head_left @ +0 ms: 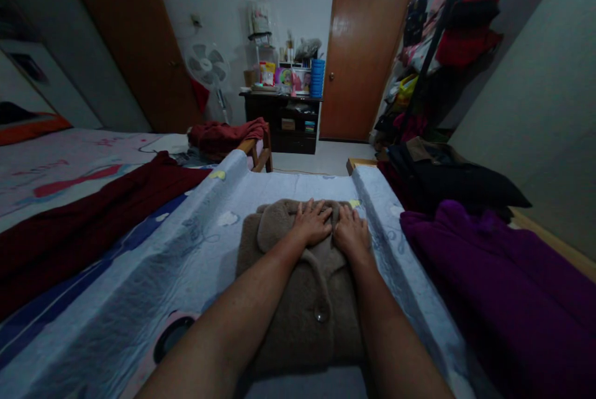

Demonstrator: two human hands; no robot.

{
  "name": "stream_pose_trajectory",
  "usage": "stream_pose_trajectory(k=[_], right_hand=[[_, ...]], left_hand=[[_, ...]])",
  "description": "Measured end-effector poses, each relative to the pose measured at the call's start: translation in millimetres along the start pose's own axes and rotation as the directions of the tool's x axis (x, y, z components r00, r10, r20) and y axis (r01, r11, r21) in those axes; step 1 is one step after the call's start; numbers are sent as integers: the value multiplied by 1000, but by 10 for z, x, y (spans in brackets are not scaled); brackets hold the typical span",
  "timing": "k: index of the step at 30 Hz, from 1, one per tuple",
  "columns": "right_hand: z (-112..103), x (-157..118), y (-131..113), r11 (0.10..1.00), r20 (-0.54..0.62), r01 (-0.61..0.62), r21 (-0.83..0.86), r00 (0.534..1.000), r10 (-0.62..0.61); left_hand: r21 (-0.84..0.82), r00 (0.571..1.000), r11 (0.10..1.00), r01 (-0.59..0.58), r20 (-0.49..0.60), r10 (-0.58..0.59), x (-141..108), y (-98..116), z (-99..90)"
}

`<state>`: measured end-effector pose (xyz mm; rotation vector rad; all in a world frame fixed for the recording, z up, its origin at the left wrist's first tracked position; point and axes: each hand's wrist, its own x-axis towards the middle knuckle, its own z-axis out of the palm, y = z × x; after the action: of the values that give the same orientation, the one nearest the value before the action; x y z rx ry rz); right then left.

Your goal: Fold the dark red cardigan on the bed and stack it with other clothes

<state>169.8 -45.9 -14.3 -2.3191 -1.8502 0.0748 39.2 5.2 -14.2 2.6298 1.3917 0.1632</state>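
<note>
Head view: unclenched left hand (313, 223) and right hand (352, 231) press folded brown furry garment (302, 306) between pale-blue bedding edges (186, 250); likely soft, best scooped beneath

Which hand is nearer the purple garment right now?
Right: on the brown garment, the right hand rests on the side toward the purple garment; the left hand rests farther left.

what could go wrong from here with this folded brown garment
Two mild risks, as a judgement. The left hand and right hand both rest on the far end of the brown garment, so uneven pressure might crease it or skew the fold. Its shiny round button lies on top between the forearms, so a forearm might catch it.
</note>
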Motion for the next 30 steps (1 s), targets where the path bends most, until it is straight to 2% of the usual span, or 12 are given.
stream_pose_trajectory(k=[4,9,17,20,23,25,27,29,30], right_hand=[[-42,-134,-14,997,92,70,-40,994,-67],[-174,-317,-3,991,179,128,37,975,-133],[-197,-781,109,956,144,226,188,956,-255],[-330,-913,162,922,135,271,277,939,-316],[-552,-785,135,905,155,262,336,932,-328],[-647,-555,67,925,119,203,322,960,-252],[-630,-288,-18,936,-51,187,300,982,-180],[-504,-71,-88,950,-120,196,243,978,-171],[-415,2,-110,959,-114,200,203,977,-180]], left_hand=[[8,1000,1000,27,12,-27,33,9,8],[26,999,999,38,-11,-38,37,21,12],[-12,999,999,39,-37,-39,27,30,-1],[-16,999,999,39,-33,-40,27,26,5],[-17,999,999,34,-40,-35,29,20,15],[-13,999,999,31,-42,-32,29,16,22],[-10,999,1000,25,-39,-26,27,12,29],[-11,999,1000,22,-44,-22,26,7,41],[-11,999,1000,22,-50,-23,26,4,48]])
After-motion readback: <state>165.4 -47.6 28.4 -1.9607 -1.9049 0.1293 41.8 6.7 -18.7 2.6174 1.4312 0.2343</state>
